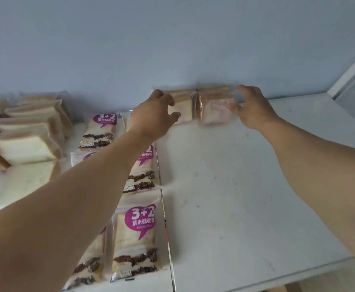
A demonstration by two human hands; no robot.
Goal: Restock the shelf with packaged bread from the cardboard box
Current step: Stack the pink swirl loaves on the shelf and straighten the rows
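Two clear-wrapped packs of sliced bread stand side by side against the blue wall at the back of the white shelf [225, 186]. My left hand [155, 116] curls its fingers and thumb round the left end of the left bread pack [184, 106]. My right hand [253, 109] holds the right end of the right bread pack [213, 112], with the thumb on its front and the fingers over its top. The cardboard box is out of view.
Left of the shelf seam [166, 218], several purple-labelled "3+2" bread packs [135, 243] lie in rows. Further left, clear packs of white sliced bread [23, 144] lean in a stack. A white frame [353, 70] rises at the right.
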